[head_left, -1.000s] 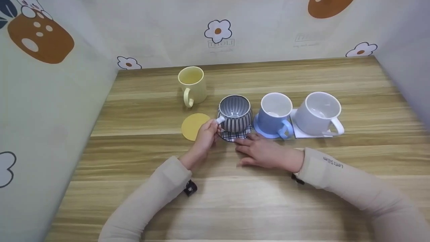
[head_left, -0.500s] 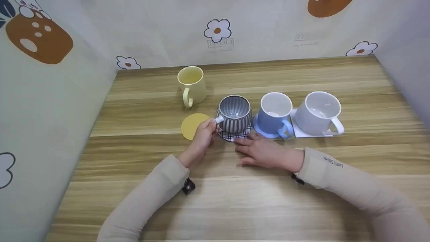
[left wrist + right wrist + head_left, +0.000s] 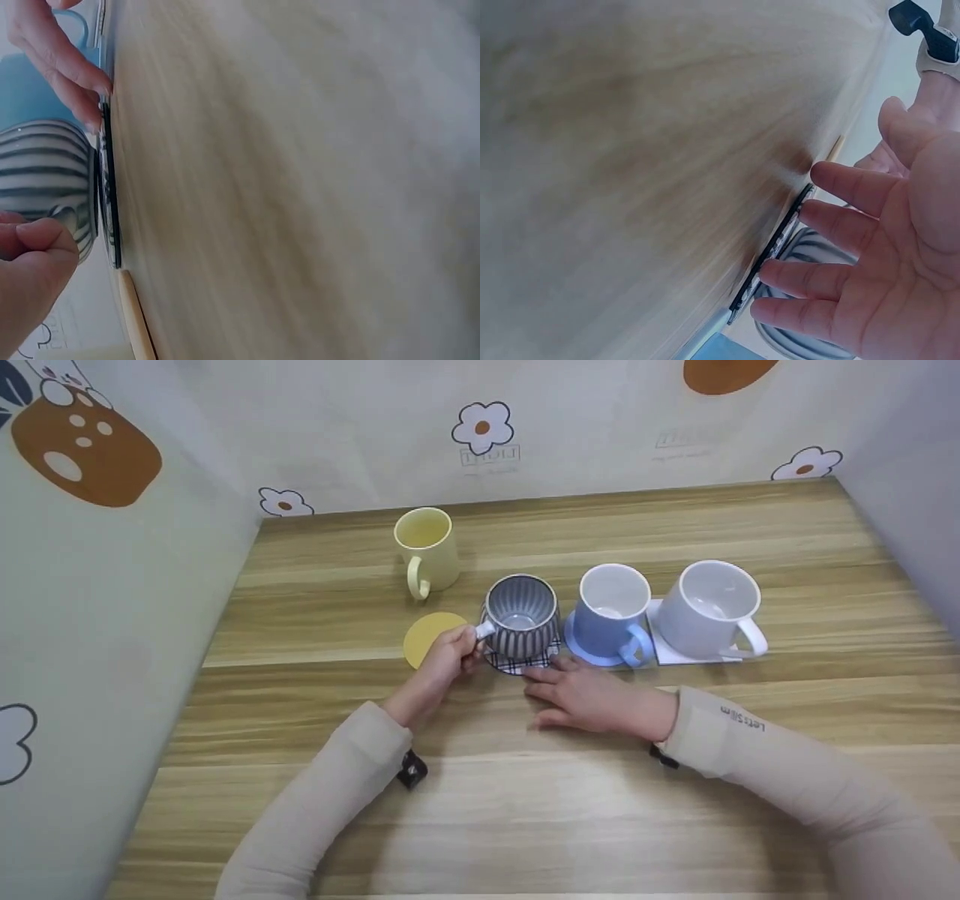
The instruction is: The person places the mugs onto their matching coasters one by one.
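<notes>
My left hand [image 3: 442, 660] pinches the handle of a grey-and-white striped mug [image 3: 517, 630] between thumb and fingers. The mug stands upright over a round checked coaster [image 3: 512, 664]; in the left wrist view its base is at the coaster's [image 3: 109, 187] face. My right hand [image 3: 589, 694] lies in front with its fingers spread and fairly straight, fingertips at the coaster's front edge. The right wrist view shows those fingers [image 3: 810, 279] beside the coaster [image 3: 769, 255], with the striped mug [image 3: 799, 330] partly hidden behind them.
Right of the striped mug, a blue mug [image 3: 600, 630] stands on a blue coaster [image 3: 571, 641]. Farther right, a white mug [image 3: 697, 622] sits on a white square coaster [image 3: 671, 658]. A yellow mug [image 3: 435, 559] stands behind a round yellow coaster [image 3: 424, 634] at left.
The striped mug's handle has swung slightly to the left, and my left hand and forearm have shifted left with it. My right hand holds its place at the coaster.
</notes>
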Motion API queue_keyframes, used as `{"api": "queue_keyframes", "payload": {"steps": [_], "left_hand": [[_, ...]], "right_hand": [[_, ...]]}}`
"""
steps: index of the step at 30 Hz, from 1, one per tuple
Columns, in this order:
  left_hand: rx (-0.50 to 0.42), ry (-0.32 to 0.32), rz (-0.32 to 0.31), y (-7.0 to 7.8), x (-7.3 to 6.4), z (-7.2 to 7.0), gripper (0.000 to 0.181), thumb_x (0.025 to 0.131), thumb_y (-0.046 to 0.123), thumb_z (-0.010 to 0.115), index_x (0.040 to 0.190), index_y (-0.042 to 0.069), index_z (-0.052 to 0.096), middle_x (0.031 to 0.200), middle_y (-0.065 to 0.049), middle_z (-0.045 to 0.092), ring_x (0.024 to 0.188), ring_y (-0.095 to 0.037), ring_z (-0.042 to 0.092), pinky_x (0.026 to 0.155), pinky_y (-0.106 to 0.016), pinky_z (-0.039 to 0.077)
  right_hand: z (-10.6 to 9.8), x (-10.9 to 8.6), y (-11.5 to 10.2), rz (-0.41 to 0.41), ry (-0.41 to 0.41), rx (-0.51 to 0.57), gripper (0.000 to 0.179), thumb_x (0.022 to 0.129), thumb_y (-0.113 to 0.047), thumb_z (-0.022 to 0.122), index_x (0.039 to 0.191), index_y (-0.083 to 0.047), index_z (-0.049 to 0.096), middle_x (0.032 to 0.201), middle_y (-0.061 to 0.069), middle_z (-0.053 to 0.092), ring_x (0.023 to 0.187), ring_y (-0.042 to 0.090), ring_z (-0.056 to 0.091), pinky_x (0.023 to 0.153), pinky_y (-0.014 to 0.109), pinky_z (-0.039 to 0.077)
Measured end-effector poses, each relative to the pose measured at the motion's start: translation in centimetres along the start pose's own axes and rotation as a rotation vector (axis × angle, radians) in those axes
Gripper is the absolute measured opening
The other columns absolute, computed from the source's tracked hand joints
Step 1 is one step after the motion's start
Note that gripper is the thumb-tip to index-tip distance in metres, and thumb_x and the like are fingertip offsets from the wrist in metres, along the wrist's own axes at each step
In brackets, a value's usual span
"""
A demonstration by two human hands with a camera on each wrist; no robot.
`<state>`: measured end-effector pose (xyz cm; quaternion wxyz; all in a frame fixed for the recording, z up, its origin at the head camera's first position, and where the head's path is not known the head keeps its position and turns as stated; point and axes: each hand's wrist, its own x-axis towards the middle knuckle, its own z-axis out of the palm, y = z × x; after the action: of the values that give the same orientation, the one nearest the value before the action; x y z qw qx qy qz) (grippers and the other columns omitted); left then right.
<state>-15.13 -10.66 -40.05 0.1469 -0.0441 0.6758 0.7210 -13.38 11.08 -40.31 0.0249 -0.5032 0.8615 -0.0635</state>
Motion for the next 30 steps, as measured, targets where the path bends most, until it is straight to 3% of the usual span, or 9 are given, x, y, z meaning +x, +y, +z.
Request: {"api": "queue_keyframes", "payload": {"steps": [11,19,30], "left_hand": [[0.044,-0.104,-0.001,-0.2,0.2,-1.0,0.033,0.099,0.015,0.034,0.069,0.010,0.046,0.064,0.002,0.041,0.054,-0.009,0.033,0.052,-0.021,0.027],[-0.022,-0.152,-0.022,-0.4,0.5,-1.9,0.034,0.100,0.016,0.030,0.071,0.010,0.046,0.066,0.002,0.042,0.056,-0.009,0.033,0.055,-0.020,0.030],[-0.030,-0.223,-0.038,-0.3,1.2,-2.5,0.033,0.100,0.015,0.029,0.070,0.011,0.044,0.067,0.001,0.042,0.057,-0.009,0.033,0.057,-0.021,0.031]], "right_hand": [[0.1,-0.1,0.0,-0.012,0.015,-0.009,0.050,0.088,-0.045,0.052,0.117,-0.005,0.061,0.130,0.014,0.053,0.113,0.047,0.047,0.101,0.052,0.032],[0.2,0.0,0.0,-0.005,0.005,-0.001,0.051,0.088,-0.045,0.052,0.117,-0.005,0.060,0.130,0.014,0.052,0.115,0.047,0.045,0.102,0.052,0.031],[0.0,-0.1,0.0,0.016,-0.016,0.031,0.051,0.088,-0.045,0.052,0.119,-0.005,0.059,0.132,0.015,0.050,0.115,0.049,0.044,0.101,0.053,0.031]]}}
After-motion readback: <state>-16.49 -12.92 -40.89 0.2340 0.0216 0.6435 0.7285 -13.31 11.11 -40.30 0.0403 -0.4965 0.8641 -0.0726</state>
